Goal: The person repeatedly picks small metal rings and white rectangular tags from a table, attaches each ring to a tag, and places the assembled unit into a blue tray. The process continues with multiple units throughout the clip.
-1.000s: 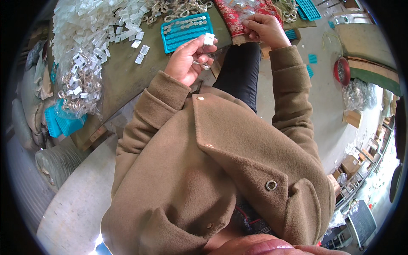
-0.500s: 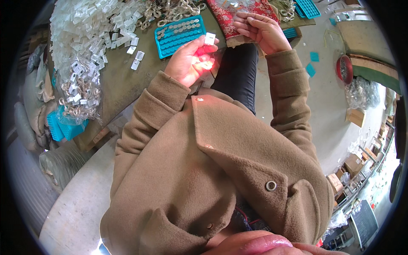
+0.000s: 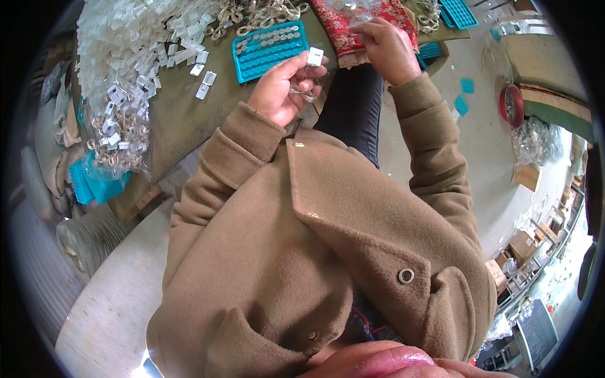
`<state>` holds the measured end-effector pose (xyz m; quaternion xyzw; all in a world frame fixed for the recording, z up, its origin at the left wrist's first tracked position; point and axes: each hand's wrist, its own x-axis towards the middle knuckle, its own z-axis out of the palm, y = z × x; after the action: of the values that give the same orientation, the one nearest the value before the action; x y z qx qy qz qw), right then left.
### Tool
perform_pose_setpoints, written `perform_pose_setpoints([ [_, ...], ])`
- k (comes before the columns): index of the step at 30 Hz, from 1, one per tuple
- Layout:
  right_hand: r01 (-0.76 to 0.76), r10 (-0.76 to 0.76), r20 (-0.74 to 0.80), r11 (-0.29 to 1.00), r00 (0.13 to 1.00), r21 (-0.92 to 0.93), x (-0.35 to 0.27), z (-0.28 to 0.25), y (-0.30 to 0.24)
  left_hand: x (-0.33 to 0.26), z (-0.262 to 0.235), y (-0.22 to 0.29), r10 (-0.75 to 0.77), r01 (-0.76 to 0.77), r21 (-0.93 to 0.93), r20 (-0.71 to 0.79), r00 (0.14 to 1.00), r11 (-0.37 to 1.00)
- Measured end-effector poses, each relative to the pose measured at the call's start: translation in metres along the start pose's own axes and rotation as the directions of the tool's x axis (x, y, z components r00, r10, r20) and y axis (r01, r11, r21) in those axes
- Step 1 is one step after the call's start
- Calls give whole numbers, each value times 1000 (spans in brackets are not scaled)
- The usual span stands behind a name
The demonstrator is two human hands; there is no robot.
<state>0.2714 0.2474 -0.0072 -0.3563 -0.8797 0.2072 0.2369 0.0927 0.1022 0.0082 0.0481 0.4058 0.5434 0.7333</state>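
My left hand [image 3: 282, 88] is closed on a small white plastic case [image 3: 315, 57], pinched upright at the fingertips. A thin looped cord [image 3: 304, 95] hangs below it against my fingers. Over a red floral cloth [image 3: 337, 31] my right hand [image 3: 392, 51] is bent, thumb and fingers drawn together; whatever they hold is too small to make out. Small clear plastic pieces [image 3: 356, 14] lie on that cloth beside my right fingertips. Just left of my left hand is a blue tray [image 3: 244, 70] of round hollows, with coin-like silver discs in its far rows.
A big heap of translucent white cases [image 3: 135, 38] covers the table's left, with a bag of corded cases [image 3: 118, 129] at its near edge. Bundled cords [image 3: 258, 14] lie behind the tray. On the right stand a red basin [image 3: 512, 105] and boxes [image 3: 528, 176].
The red glow on my left palm and fingers is gone. My right hand has turned over, from palm up to fingers drawn together, by the clear pieces. My left hand has barely moved.
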Motion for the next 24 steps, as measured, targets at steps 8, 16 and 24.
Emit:
perform_pose_setpoints([
  [8,-243,236,69,888,969,390,0,-1,10,0,2,-4,86,-86,-10,-23,996,996],
  [16,-68,90,-28,896,996,439,2,-5,-4,30,13,10,328,-346,117,153,932,931],
  [24,-168,162,81,645,983,745,6,-1,7,68,36,8,469,-479,207,100,878,853],
])
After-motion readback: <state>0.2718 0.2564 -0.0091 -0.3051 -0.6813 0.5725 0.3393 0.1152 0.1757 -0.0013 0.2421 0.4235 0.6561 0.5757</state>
